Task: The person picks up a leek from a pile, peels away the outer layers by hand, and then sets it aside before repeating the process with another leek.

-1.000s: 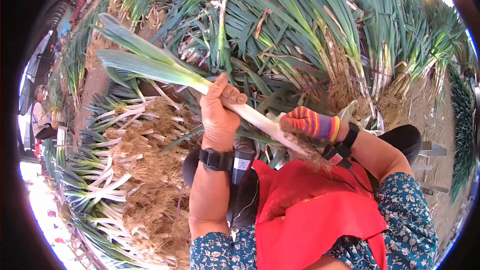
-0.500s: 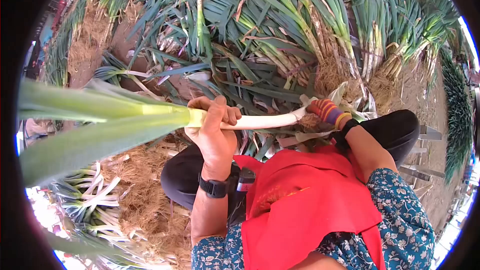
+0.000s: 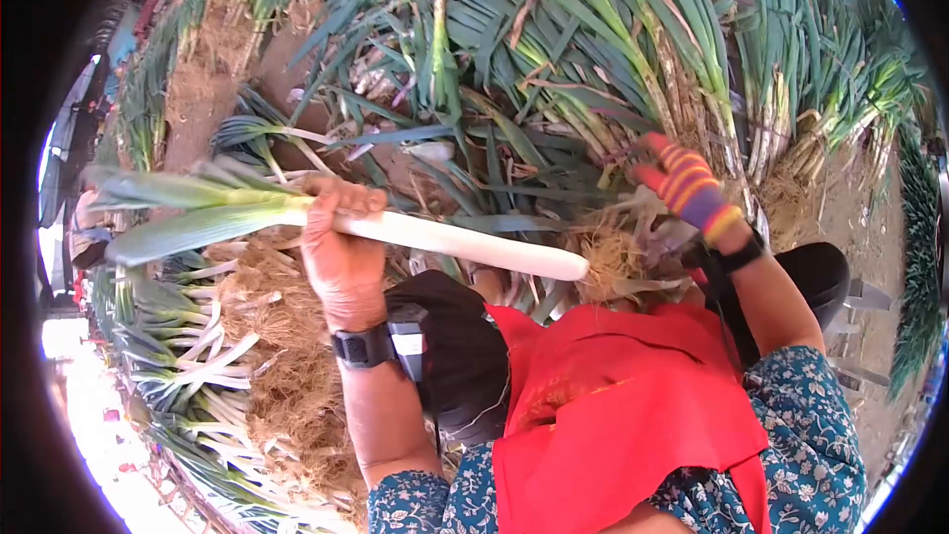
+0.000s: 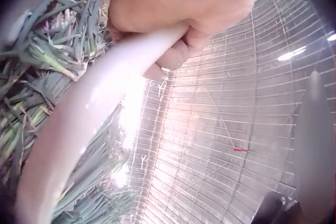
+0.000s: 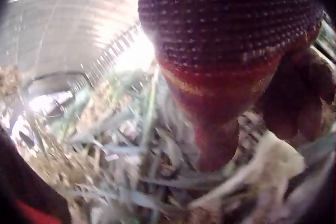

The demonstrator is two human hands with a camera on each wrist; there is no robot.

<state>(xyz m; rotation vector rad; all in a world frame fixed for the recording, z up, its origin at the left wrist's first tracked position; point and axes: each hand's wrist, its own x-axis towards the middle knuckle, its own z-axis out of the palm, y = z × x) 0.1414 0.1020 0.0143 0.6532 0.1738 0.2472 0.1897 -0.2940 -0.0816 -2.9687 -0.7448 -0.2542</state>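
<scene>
My left hand grips a leek where its white shank meets the green leaves, holding it across in front of the lap. In the left wrist view the smooth, bare shank runs from under the curled fingers. Brown roots show right at the shank's white end in the head view. My right hand, in a striped glove with bare fingertips, is raised to the right, apart from the leek. Its thumb and fingers are spread in the right wrist view, above a pale strip of peel.
Leeks with long roots lie piled at the left. Standing bunches of leeks and loose leaves fill the ground ahead. A red apron covers the lap. Another person sits at far left.
The right hand has come off the leek's lower end and moved up and away. The lower shank, earlier soil-covered, now shows clean white. The left hand has carried the leek leftward.
</scene>
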